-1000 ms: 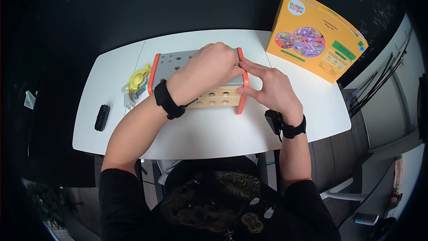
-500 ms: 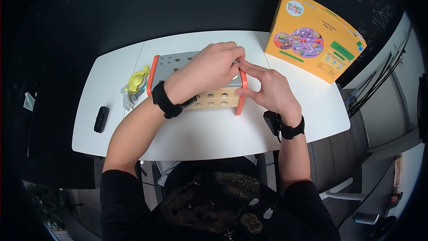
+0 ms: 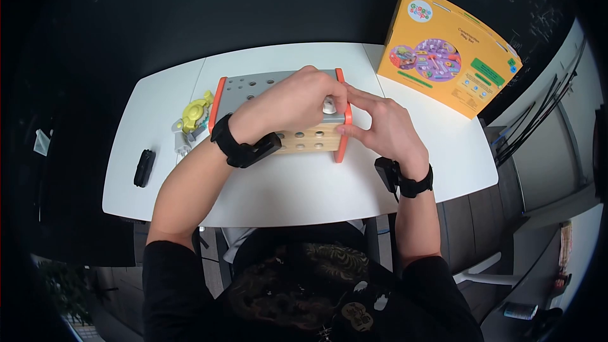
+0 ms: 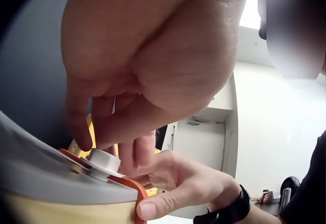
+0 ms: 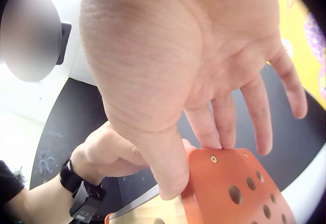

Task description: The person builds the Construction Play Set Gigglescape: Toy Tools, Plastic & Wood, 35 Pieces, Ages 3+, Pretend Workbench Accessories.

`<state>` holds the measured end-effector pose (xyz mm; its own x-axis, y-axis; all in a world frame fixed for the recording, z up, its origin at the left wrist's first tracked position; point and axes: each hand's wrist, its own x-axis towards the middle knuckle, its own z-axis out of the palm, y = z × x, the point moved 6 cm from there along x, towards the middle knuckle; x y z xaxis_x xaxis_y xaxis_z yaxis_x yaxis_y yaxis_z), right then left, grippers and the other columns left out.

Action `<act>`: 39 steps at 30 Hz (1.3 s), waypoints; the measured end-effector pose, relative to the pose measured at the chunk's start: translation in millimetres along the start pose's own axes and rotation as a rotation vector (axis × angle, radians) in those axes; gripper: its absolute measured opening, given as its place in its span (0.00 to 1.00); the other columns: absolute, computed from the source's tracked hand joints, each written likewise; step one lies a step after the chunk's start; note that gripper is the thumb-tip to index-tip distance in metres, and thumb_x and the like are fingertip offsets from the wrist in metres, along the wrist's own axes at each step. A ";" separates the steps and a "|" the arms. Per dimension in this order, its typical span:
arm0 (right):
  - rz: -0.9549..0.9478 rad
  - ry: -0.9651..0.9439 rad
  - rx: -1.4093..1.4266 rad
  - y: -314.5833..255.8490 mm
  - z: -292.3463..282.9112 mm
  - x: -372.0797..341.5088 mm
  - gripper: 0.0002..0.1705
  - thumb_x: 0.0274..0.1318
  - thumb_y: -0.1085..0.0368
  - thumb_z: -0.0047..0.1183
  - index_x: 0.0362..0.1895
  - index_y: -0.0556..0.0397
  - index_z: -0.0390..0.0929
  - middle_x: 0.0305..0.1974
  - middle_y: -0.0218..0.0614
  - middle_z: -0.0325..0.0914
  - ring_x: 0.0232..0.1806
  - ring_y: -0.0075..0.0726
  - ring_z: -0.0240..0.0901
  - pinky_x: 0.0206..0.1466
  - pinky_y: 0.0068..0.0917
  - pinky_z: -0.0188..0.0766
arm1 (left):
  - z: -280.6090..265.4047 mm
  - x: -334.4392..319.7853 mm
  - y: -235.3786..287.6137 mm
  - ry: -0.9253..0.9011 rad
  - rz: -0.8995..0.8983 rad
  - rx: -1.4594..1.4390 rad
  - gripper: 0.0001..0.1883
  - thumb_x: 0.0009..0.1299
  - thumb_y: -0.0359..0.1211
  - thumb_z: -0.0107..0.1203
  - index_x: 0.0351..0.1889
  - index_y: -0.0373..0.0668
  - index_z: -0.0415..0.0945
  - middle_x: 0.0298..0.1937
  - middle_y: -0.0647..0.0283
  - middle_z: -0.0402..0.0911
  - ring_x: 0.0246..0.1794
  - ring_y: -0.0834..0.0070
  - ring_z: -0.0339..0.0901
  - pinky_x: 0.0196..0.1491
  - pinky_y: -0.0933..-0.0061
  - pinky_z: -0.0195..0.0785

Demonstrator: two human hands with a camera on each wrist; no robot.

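Toy workbench (image 3: pixel 261 88) stood on the white table (image 3: pixel 304 196), its grey perforated top facing up and an orange end panel (image 3: pixel 342 142) at the right-hand end. Beside that panel a white piece (image 3: pixel 329 106) sat on the top, showing more clearly than a moment earlier, as the left hand (image 3: pixel 297 98) had shifted slightly off it. That probably meant a break or change of hold at this corner — how firmly the piece was seated could not be told. The left hand's fingers bent down close to it, but whether they grasped it could not be told. The right hand (image 3: pixel 389 126) had its fingers loosely extended — two fingertips touched the panel's upper edge and the thumb its front edge, which seemed to steady it. Yellow toy parts (image 3: pixel 193 114) lay near the opposite end
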<state>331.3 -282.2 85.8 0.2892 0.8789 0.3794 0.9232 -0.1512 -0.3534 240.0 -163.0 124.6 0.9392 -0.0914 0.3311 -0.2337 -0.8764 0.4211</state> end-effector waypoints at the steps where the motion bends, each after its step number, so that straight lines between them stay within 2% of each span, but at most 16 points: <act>1: -0.001 0.001 0.000 -1.6 -1.9 0.3 0.36 0.49 0.50 0.71 0.62 0.48 0.80 0.63 0.34 0.79 0.53 0.45 0.83 0.57 0.37 0.79 | 0.6 0.2 -0.1 -0.024 -0.025 -0.063 0.10 0.61 0.19 0.53 0.36 0.37 0.83 0.34 0.50 0.83 0.35 0.53 0.80 0.42 0.58 0.73; 3: 0.047 -0.061 -0.009 -1.6 -1.5 0.9 0.36 0.49 0.50 0.70 0.63 0.47 0.80 0.63 0.33 0.79 0.53 0.45 0.83 0.57 0.37 0.79 | -2.3 4.1 3.0 0.039 -0.052 -0.065 0.07 0.62 0.21 0.54 0.35 0.36 0.82 0.34 0.50 0.83 0.35 0.53 0.80 0.42 0.58 0.73; 5: 0.016 -0.022 -0.019 0.5 0.8 0.2 0.36 0.49 0.50 0.70 0.63 0.47 0.80 0.63 0.33 0.79 0.53 0.45 0.83 0.57 0.37 0.79 | -2.6 4.8 2.3 0.105 -0.079 -0.066 0.04 0.64 0.24 0.56 0.34 0.36 0.82 0.33 0.50 0.83 0.34 0.54 0.80 0.42 0.58 0.74; 7: -0.015 0.016 -0.031 0.6 1.0 0.0 0.36 0.50 0.49 0.70 0.63 0.47 0.80 0.62 0.33 0.80 0.53 0.45 0.83 0.57 0.36 0.79 | -7.5 1.6 4.3 0.289 -0.048 0.231 0.07 0.65 0.29 0.58 0.34 0.34 0.83 0.31 0.50 0.82 0.32 0.54 0.80 0.41 0.58 0.74; 8: -0.024 0.029 -0.033 0.2 0.7 0.0 0.36 0.49 0.49 0.70 0.63 0.48 0.80 0.62 0.33 0.80 0.53 0.44 0.83 0.57 0.37 0.79 | -8.4 1.7 3.7 0.291 -0.049 0.231 0.07 0.65 0.29 0.58 0.34 0.34 0.83 0.31 0.50 0.82 0.32 0.54 0.80 0.41 0.58 0.74; 10: -0.033 0.040 -0.034 0.7 1.1 -0.2 0.36 0.49 0.49 0.70 0.63 0.48 0.80 0.62 0.33 0.80 0.53 0.44 0.83 0.57 0.37 0.79 | 1.8 3.3 -8.3 0.028 -0.222 0.341 0.09 0.65 0.32 0.61 0.35 0.33 0.84 0.33 0.51 0.83 0.33 0.54 0.80 0.41 0.58 0.74; 17: -0.032 0.038 -0.022 0.0 -0.4 -1.1 0.35 0.49 0.50 0.70 0.61 0.48 0.81 0.63 0.33 0.79 0.52 0.45 0.83 0.56 0.36 0.79 | 0.0 1.8 -9.1 -0.004 -0.130 0.107 0.07 0.61 0.25 0.60 0.37 0.34 0.85 0.37 0.50 0.83 0.37 0.54 0.80 0.43 0.58 0.74; 19: -0.024 0.028 -0.017 -0.6 -0.8 -0.4 0.35 0.49 0.50 0.71 0.62 0.48 0.81 0.63 0.32 0.79 0.52 0.45 0.83 0.56 0.36 0.79 | 1.2 1.2 -6.0 0.006 0.013 0.053 0.10 0.60 0.21 0.57 0.38 0.35 0.84 0.37 0.51 0.83 0.36 0.53 0.80 0.43 0.58 0.74; 23: 0.007 0.003 0.008 -1.2 -1.0 0.0 0.35 0.49 0.50 0.70 0.62 0.47 0.81 0.64 0.32 0.78 0.53 0.45 0.83 0.57 0.37 0.79 | 2.0 3.3 -1.1 -0.052 -0.028 -0.078 0.12 0.60 0.19 0.53 0.38 0.38 0.85 0.38 0.51 0.83 0.38 0.52 0.80 0.43 0.57 0.74; 25: 0.009 0.004 0.008 -0.1 -0.6 -1.1 0.35 0.49 0.50 0.70 0.62 0.47 0.81 0.64 0.32 0.78 0.53 0.45 0.83 0.57 0.37 0.79 | -6.0 3.4 2.5 0.138 -0.054 0.061 0.08 0.62 0.22 0.55 0.36 0.37 0.84 0.37 0.49 0.84 0.39 0.51 0.81 0.44 0.57 0.75; 26: -0.011 0.023 -0.004 1.1 0.5 -1.3 0.35 0.49 0.50 0.70 0.62 0.47 0.81 0.64 0.32 0.78 0.54 0.45 0.82 0.57 0.37 0.79 | -4.2 3.3 4.4 0.138 -0.053 0.060 0.08 0.62 0.22 0.55 0.36 0.37 0.84 0.37 0.49 0.84 0.39 0.51 0.81 0.44 0.57 0.75; 28: -0.034 0.040 -0.016 1.9 1.3 -1.4 0.35 0.49 0.50 0.70 0.62 0.47 0.81 0.64 0.32 0.78 0.54 0.45 0.82 0.58 0.37 0.78 | -0.9 2.0 0.2 0.104 -0.176 0.247 0.06 0.64 0.26 0.58 0.35 0.35 0.84 0.35 0.49 0.83 0.37 0.51 0.81 0.44 0.56 0.76; 32: -0.033 0.041 -0.011 2.0 1.8 -0.4 0.35 0.50 0.49 0.70 0.62 0.47 0.81 0.63 0.31 0.79 0.54 0.45 0.82 0.58 0.37 0.78 | 8.2 1.5 -6.4 0.004 -0.184 0.315 0.07 0.65 0.29 0.60 0.34 0.33 0.83 0.34 0.49 0.82 0.35 0.51 0.81 0.43 0.55 0.76; 35: -0.018 0.025 -0.011 1.7 1.3 -1.3 0.35 0.50 0.49 0.70 0.62 0.47 0.80 0.64 0.32 0.79 0.54 0.45 0.82 0.58 0.37 0.78 | 8.5 -2.6 1.2 -0.003 -0.105 0.227 0.05 0.65 0.26 0.59 0.35 0.33 0.83 0.37 0.50 0.83 0.39 0.51 0.81 0.48 0.56 0.76; 37: -0.015 0.016 -0.010 0.7 0.0 -1.3 0.35 0.51 0.49 0.69 0.62 0.47 0.80 0.64 0.32 0.78 0.54 0.45 0.82 0.58 0.37 0.78 | 10.8 -4.6 5.4 0.037 0.054 0.205 0.08 0.61 0.19 0.58 0.38 0.33 0.82 0.40 0.51 0.83 0.45 0.52 0.79 0.53 0.58 0.74; 39: -0.001 -0.012 0.022 -1.0 0.6 -0.7 0.34 0.51 0.50 0.69 0.62 0.47 0.81 0.65 0.32 0.77 0.55 0.47 0.82 0.59 0.37 0.77 | 11.7 -6.8 7.6 0.042 0.123 0.207 0.11 0.58 0.17 0.57 0.39 0.34 0.82 0.41 0.52 0.82 0.48 0.52 0.78 0.55 0.59 0.73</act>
<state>330.1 -282.3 85.4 0.2850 0.8845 0.3694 0.9175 -0.1402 -0.3722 234.8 -174.6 115.7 0.8945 -0.1875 0.4059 -0.2852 -0.9385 0.1949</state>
